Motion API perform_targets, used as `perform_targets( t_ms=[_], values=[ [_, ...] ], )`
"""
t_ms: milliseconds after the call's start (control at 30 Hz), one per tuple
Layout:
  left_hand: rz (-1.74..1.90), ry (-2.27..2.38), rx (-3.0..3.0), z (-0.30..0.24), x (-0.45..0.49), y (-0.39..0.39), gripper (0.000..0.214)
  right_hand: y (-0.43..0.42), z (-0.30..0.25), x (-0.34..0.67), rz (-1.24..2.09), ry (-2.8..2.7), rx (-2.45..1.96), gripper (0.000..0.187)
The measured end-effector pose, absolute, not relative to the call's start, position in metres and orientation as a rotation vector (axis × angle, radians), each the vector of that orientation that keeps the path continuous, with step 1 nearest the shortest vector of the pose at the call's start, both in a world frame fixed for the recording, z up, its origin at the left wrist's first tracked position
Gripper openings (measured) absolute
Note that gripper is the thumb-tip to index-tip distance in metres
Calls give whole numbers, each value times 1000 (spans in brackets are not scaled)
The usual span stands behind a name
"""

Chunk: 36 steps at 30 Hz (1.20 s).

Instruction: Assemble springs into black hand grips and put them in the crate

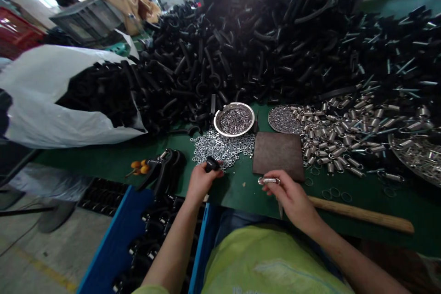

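Observation:
My left hand [200, 183] is closed around a small black plastic part [212, 164], right at the edge of a heap of small silver nuts [222, 147] on the green table [103, 158]. My right hand [292, 200] pinches a short silver coil spring [269, 180] by the near edge of a dark brown square board [278, 154]. A thin metal tool sticks out below the right hand's fingers. Just behind the nuts stands a round metal bowl [234, 119] full of small metal pieces.
A huge pile of black curved handles [223, 50] fills the back. Loose springs [344, 133] and metal trays lie right. A wooden stick [361, 214] lies at the near edge. A blue crate [113, 243] of assembled grips stands lower left, a white bag [44, 96] to the left.

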<state>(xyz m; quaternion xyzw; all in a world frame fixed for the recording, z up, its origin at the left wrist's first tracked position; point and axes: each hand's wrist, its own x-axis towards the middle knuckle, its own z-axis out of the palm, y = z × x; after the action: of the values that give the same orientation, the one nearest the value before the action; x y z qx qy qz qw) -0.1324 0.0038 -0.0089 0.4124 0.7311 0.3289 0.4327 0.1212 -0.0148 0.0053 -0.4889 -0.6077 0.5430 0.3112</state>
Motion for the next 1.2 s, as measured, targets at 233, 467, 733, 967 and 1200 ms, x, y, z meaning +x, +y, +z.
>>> perform_targets(
  t_ms=[233,467,733,967,1200],
  values=[
    [1349,1532,370,-1,-154,-14,27,-9,-42,39,1000,-2090,-1110,17],
    [1356,1464,297,0,-155,-23,23,-28,-21,53,1056,-2495,-826,16],
    [1400,1470,302,0,-147,-20,25,-22,-39,26,845,-2399,-894,16],
    [1464,1393,218,1,-159,-28,26,-29,-16,36,1054,-2393,-829,17],
    [1483,1343,144,0,-158,-26,22,-9,-46,25,572,-2343,-1259,15]
  ],
)
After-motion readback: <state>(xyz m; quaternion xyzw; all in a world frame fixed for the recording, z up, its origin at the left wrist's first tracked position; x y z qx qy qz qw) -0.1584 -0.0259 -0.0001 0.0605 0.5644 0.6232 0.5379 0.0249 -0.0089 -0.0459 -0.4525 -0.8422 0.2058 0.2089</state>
